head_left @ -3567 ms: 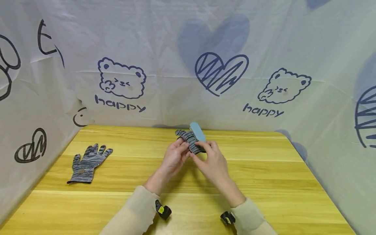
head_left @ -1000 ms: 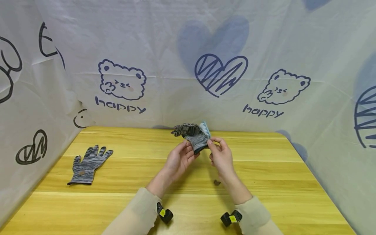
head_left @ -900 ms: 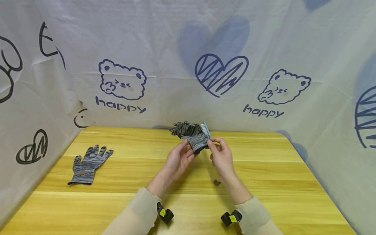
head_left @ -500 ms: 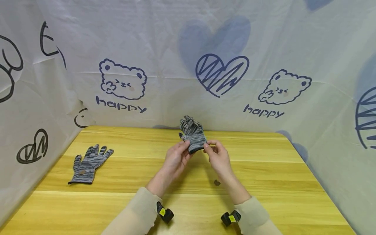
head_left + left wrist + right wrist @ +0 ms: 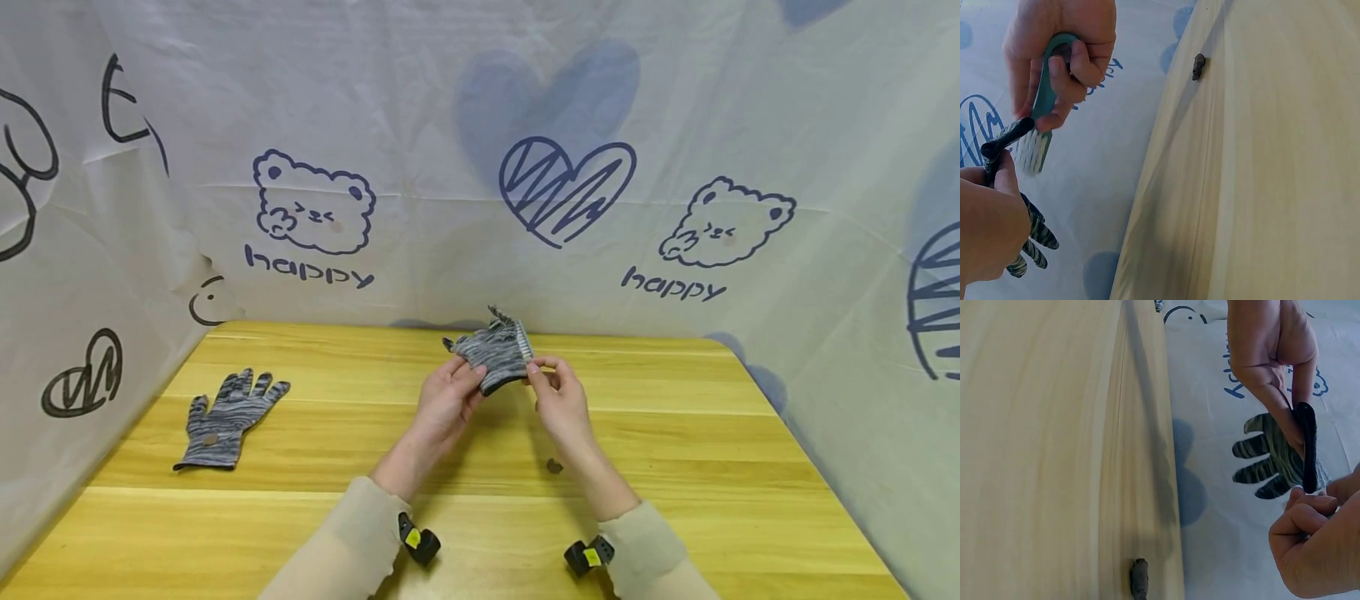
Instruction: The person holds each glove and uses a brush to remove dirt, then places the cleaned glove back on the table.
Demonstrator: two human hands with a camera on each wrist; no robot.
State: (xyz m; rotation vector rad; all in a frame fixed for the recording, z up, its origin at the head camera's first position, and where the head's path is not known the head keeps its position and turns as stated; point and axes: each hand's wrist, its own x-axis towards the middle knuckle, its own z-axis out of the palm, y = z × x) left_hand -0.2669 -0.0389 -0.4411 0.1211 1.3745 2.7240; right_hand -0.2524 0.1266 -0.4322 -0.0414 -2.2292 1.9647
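Note:
A grey-and-black knitted glove [image 5: 492, 354] hangs between both hands above the far part of the table. My left hand [image 5: 444, 404] pinches its dark-edged cuff at the left, seen from the side in the left wrist view. My right hand [image 5: 558, 404] has its fingers curled round the handle of a blue-green brush [image 5: 1045, 94], its fingertips right at the cuff's other end. White bristles [image 5: 522, 340] show along the glove's right edge in the head view, while the brush's handle is hidden there. The glove's striped fingers [image 5: 1254, 450] spread out in the right wrist view.
A matching glove [image 5: 225, 417] lies flat on the wooden table [image 5: 675, 467] at the left, a brown spot [image 5: 211, 439] on its cuff area. A small dark lump [image 5: 554, 467] rests on the table by the right forearm. A printed cloth [image 5: 435, 167] hangs behind.
The glove has turned and tilted in the hands, its fingers swinging about. The brush, hidden half a second ago, shows its bristles at the glove's right edge again. The dark lump has come into view.

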